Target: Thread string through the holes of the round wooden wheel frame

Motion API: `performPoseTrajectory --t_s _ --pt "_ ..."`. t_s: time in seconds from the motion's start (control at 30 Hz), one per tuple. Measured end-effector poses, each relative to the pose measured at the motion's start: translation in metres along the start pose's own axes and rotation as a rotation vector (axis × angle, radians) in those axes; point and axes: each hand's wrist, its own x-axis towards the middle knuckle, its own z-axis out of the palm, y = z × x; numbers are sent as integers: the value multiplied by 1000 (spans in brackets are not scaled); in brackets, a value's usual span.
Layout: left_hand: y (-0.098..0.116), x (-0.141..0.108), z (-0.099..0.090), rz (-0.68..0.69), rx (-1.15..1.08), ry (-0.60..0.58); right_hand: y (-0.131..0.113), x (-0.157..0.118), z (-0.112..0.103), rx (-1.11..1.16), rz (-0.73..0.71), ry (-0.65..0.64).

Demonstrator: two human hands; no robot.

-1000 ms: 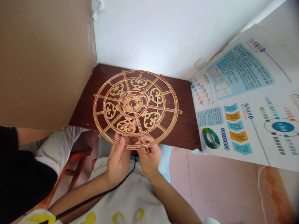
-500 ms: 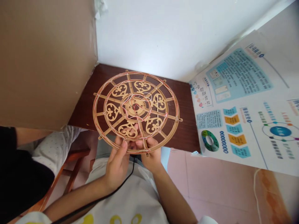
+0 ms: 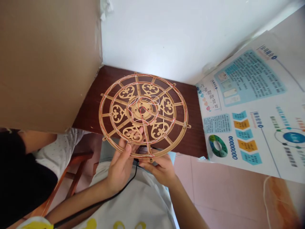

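Observation:
A round laser-cut wooden frame point(image 3: 142, 109) with spokes and heart-shaped scrollwork fills the middle of my view, wound with thin red and white wire. It is held up over a dark wooden board. My left hand point(image 3: 120, 167) grips its lower rim, with the fingers and thumb curled around it. My right hand point(image 3: 159, 168) lies just beneath the rim near a small projecting tab, its fingers close together. Whether those fingers grip the frame is hidden.
A brown cardboard sheet point(image 3: 47, 63) juts in at upper left. The dark wooden board point(image 3: 190, 127) meets a white wall. A printed poster point(image 3: 247, 105) lies at right. A black cable point(image 3: 124, 187) crosses my left forearm. A person's black sleeve point(image 3: 21, 178) shows at far left.
My right hand has slid down from the frame's lower rim to just below it. The frame has shifted slightly to the right in view.

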Motion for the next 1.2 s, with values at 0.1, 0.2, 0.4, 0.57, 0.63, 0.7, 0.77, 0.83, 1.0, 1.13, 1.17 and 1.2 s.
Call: performPoseTrajectory --t_s 0.1,0.2,0.4,0.57,0.63,0.7,0.77,0.83,1.0,1.13,1.17,1.2 --pt "0 2 -2 31 47 -5 -8 -11 -1 1 62 -91" --pt "0 4 -3 58 89 14 -15 -20 0 67 120 -100" --pt "-1 2 2 69 84 -16 -9 -15 21 273 260 104" --pt "4 -3 8 -11 102 36 3 5 31 501 354 108" --pt "7 -4 8 -61 105 32 6 12 29 575 400 34" --pt "7 -5 7 -87 99 10 8 19 26 641 438 -34" --pt "7 -6 5 -86 83 -11 7 25 24 699 465 -79" --pt "6 -7 3 -78 57 -26 6 28 23 750 486 -105" --pt "11 -2 -4 19 13 -25 1 19 15 817 501 -165" --pt "21 4 -15 44 -3 28 0 1 -7 784 411 -9" --pt "23 5 -19 39 -3 37 -1 -2 -14 763 384 68" --pt "25 5 -22 33 2 38 -3 -5 -21 742 361 131"
